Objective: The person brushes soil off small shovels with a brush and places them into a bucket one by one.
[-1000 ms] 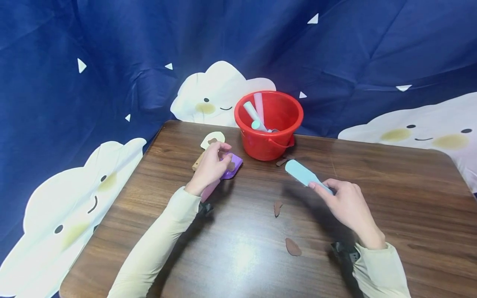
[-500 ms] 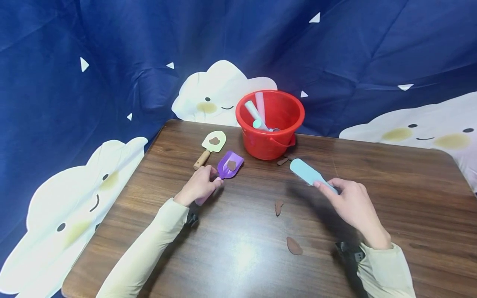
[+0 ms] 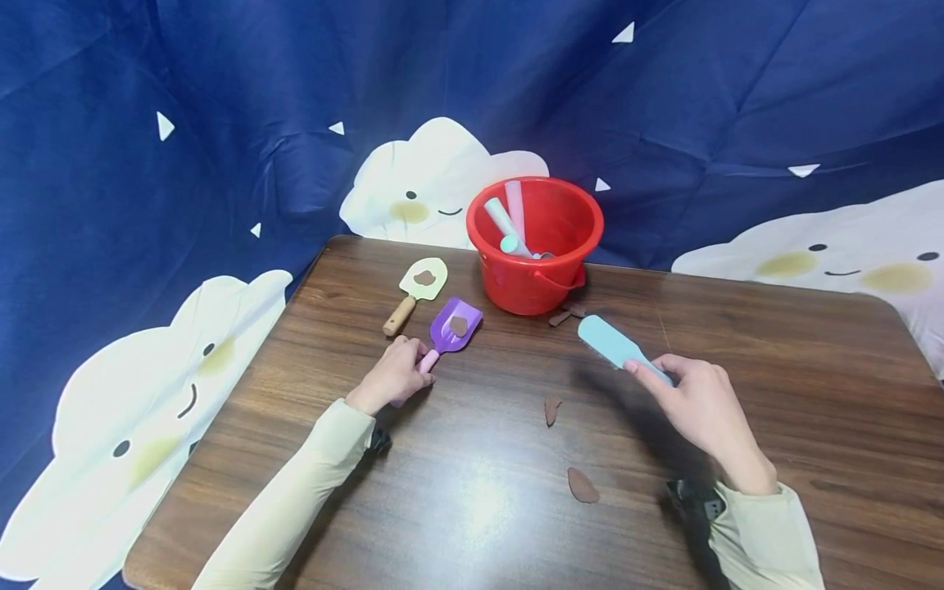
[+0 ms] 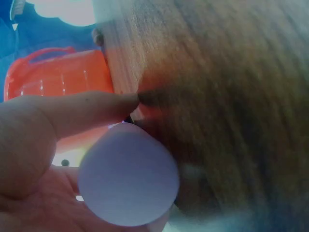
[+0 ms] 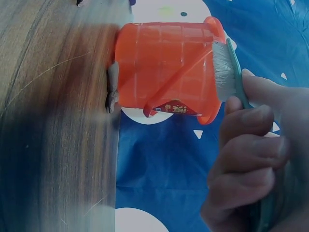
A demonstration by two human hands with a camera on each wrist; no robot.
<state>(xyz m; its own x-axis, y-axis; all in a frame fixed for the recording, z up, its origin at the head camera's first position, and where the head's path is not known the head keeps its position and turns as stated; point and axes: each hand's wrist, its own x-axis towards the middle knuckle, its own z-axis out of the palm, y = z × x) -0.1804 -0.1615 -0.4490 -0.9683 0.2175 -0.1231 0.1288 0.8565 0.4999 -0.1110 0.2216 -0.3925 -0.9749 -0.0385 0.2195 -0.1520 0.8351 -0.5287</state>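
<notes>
The left hand has its fingers closed around the pink handle of the scoop, whose purple blade carries a brown scrap and points toward the back of the tabletop. The trowel lies just beside it, near the left edge. The right hand has its fingers curled around the brush, bristles down, above the wood. Between the hands is open room with two scraps; more open wood stretches right of the brush. The bucket stands close to the back edge. The front edge is out of frame, the lower ends of the handles inside the bucket are hidden, and whether the scoop touches the tabletop is hard to tell.
</notes>
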